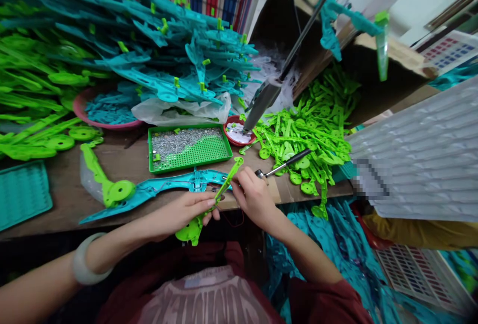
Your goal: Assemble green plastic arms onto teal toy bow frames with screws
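My left hand is closed round a long bright green plastic arm piece that slants from my lap up over the table edge. Under it a long teal plastic bow-shaped part lies across the wooden table. My right hand is closed beside the green piece's upper end, its fingers pinched; what they pinch is too small to make out. A black-handled tool lies on the table just past that hand.
A green tray of small silver screws and a red dish stand behind the hands. Heaps of teal parts and green parts fill the table's back. A green arm piece lies at left. White blister trays stack at right.
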A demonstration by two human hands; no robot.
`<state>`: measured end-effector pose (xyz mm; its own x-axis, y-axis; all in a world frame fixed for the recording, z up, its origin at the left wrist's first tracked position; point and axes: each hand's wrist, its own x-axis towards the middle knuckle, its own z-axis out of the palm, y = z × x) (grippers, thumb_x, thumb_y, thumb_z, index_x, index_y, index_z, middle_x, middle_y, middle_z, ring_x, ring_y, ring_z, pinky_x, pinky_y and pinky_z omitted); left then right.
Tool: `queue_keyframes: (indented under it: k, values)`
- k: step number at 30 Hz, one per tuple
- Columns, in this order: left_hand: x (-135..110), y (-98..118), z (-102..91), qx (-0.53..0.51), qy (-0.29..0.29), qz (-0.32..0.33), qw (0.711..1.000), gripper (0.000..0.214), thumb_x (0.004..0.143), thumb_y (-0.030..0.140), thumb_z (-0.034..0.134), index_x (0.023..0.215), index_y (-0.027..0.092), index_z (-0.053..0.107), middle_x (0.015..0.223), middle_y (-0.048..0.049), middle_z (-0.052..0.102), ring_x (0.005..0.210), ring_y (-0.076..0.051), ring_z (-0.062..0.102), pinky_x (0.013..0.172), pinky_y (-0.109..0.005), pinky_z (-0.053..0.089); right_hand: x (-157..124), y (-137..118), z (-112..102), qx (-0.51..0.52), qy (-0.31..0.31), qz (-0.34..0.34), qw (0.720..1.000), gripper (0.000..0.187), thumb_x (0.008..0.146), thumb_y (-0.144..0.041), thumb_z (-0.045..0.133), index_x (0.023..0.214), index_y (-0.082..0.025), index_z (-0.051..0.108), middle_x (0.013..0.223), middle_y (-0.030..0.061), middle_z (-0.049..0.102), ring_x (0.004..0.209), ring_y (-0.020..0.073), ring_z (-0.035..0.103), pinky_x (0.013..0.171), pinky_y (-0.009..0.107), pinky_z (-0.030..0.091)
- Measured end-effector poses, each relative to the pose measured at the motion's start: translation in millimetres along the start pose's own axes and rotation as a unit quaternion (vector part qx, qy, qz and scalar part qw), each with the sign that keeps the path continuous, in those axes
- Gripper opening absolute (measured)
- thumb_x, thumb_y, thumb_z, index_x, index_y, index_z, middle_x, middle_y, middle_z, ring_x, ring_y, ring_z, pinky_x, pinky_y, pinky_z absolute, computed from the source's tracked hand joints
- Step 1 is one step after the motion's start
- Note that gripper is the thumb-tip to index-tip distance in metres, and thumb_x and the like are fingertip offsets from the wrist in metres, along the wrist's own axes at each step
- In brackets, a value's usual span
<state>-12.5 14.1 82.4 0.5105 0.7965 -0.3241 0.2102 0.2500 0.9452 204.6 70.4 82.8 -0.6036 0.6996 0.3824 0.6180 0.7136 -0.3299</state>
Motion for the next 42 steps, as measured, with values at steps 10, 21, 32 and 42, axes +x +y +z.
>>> queue_keyframes:
  k: [10,21,32,42]
  values:
    - [7,-9,4.6,0.009,-0.052,-0.037,0.998,0.032,0.095,0.043,0.039,0.101,0.018,0.058,0.068,0.0004,0.065,0.057,-0.013,0.058,0.058,-0.026,0.044,2,3,1,0.22,-0.065,0.095,0.969,0.011,0.092,-0.014,0.061,0.084,-0.019,0.057,0.076,-0.0017,0.057,0.07,0.0128,0.053,0.065,0.024,0.039]
    - [26,-1,10.8,0.011,-0.05,-0.036,0.998,0.051,0.096,0.059,0.033,0.119,0.017,0.048,0.065,0.0015,0.063,0.044,-0.013,0.056,0.045,-0.024,0.044,-2,5,8,0.274,-0.012,0.179,0.945,0.011,0.09,-0.022,0.064,0.08,-0.02,0.06,0.073,-0.0015,0.062,0.068,0.0125,0.057,0.062,0.024,0.042]
    - [35,-5,20.0,0.025,-0.017,-0.026,0.999,0.035,0.094,0.053,0.035,0.081,0.021,0.046,0.055,0.0021,0.058,0.045,-0.014,0.061,0.043,-0.023,0.045,-2,4,20,0.369,0.001,0.267,0.89,0.018,0.087,-0.034,0.065,0.079,-0.021,0.056,0.064,-0.0047,0.057,0.053,0.01,0.051,0.048,0.022,0.041]
    - [46,-19,27.5,0.063,0.026,-0.053,0.996,0.027,0.097,0.041,0.029,0.083,0.023,0.041,0.05,0.0045,0.056,0.034,-0.013,0.055,0.033,-0.019,0.039,-11,4,21,0.532,-0.07,0.306,0.787,0.025,0.081,-0.041,0.075,0.091,-0.02,0.065,0.068,-0.0015,0.065,0.061,0.014,0.064,0.056,0.026,0.055]
